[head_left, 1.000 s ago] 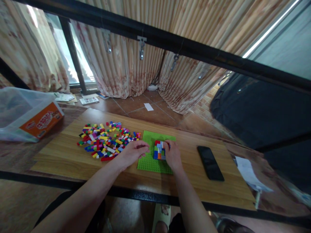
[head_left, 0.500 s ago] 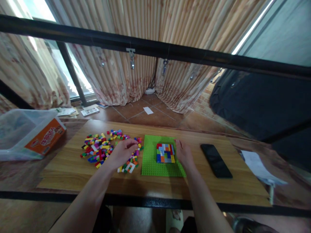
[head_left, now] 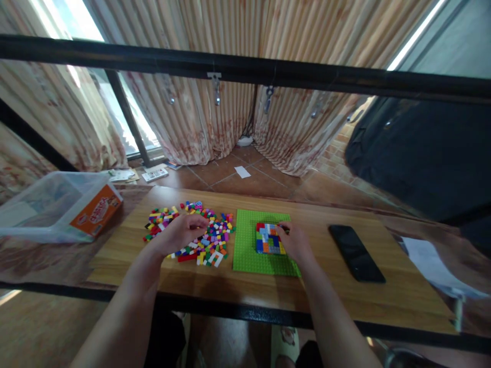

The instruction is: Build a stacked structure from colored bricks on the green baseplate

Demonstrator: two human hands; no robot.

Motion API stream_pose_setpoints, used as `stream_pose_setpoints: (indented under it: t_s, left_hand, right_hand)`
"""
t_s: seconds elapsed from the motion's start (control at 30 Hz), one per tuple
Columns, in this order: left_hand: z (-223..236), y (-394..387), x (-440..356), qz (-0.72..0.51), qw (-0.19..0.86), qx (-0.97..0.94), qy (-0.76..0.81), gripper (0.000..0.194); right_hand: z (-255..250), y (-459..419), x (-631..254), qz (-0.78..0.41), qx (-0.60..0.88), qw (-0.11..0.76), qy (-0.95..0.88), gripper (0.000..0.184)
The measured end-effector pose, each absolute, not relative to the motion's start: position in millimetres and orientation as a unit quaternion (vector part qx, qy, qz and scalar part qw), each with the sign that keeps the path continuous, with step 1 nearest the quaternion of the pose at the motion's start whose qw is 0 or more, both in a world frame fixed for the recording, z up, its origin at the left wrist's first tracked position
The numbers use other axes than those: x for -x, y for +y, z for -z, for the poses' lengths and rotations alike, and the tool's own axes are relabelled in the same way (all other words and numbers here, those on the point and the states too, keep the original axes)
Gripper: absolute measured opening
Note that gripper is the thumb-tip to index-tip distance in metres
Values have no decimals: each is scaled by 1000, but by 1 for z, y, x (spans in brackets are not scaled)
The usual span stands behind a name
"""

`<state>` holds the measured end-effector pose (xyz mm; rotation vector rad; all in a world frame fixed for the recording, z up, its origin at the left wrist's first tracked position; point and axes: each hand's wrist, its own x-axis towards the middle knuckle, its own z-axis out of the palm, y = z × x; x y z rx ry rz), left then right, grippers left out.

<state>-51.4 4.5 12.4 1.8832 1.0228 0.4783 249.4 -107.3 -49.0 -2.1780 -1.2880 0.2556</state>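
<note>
My right hand (head_left: pixel 297 241) is at the upper right corner of a square, multicoloured toy brick build (head_left: pixel 270 239). Its fingers pinch what looks like a small dark toy brick there, mostly covered by the fingertips. Under the build lies a green studded baseplate (head_left: pixel 245 255). Over the loose toy bricks (head_left: pixel 218 230) to the left hovers my left hand (head_left: pixel 184 233), fingers curled together toward the thumb. Whatever those fingers hold, if anything, is hidden.
A black phone (head_left: pixel 356 253) lies on the wooden table (head_left: pixel 322 301), right of the baseplate. Off to the left stands a clear plastic bin (head_left: pixel 57 204) with an orange label. White paper (head_left: pixel 437 266) is at the right, and a black bar (head_left: pixel 245 66) crosses above.
My right hand has moved left onto the build's corner from just beside it. My left hand has drawn back left over the loose bricks. The whole view has shifted slightly.
</note>
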Motion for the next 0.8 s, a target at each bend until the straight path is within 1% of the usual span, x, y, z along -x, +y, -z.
stream_pose_setpoints:
  t_s: [0.2,0.33,0.67,0.8]
  left_hand:
    - [-8,4,70,-122,430,-807,385,17]
    - [-2,1,73,-94,369,-830,407,18]
    - [-11,-11,55,-75,264,-860,430,17]
    - [-8,-9,55,-82,263,-867,416,11]
  right_hand:
    - [50,-110,-251,-55,819,295,-489,32]
    - [46,-110,-249,-56,823,290,-485,35]
    - [44,-106,-247,-54,821,295,-485,34]
    - [36,-107,-249,-71,828,316,-458,36]
